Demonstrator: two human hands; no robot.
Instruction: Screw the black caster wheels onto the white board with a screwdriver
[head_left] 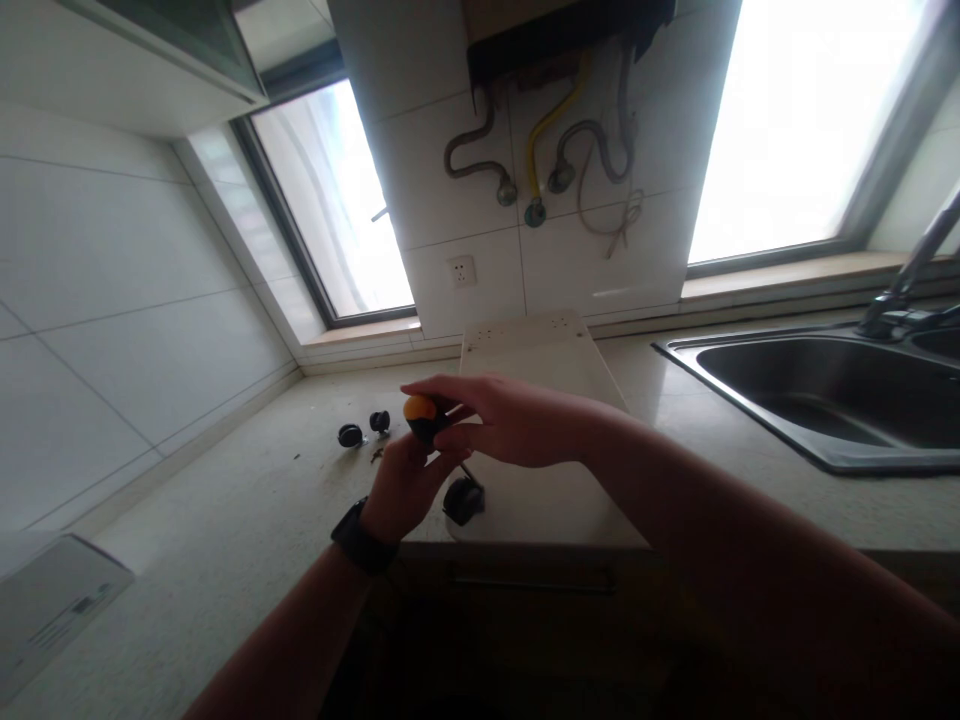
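My right hand (pixel 506 420) has its fingers closed around the orange and black handle of a screwdriver (pixel 421 412). Below it, my left hand (pixel 405 490), with a black watch at the wrist, is closed at the lower handle and shaft; its fingertips are partly hidden. The metal shaft slants down toward a black caster wheel (pixel 463 500) at the near left corner of a white board (pixel 532 500). Whether the tip sits in a screw cannot be made out. On the counter to the left lie two loose black casters, one (pixel 349 435) beside the other (pixel 379 422).
Small screws (pixel 377 455) lie by the loose casters on the speckled counter (pixel 247 500). A steel sink (pixel 787 390) with a faucet (pixel 892 310) is at the right. A white box (pixel 67 600) stands at the near left. Hoses (pixel 536 150) hang from the wall above.
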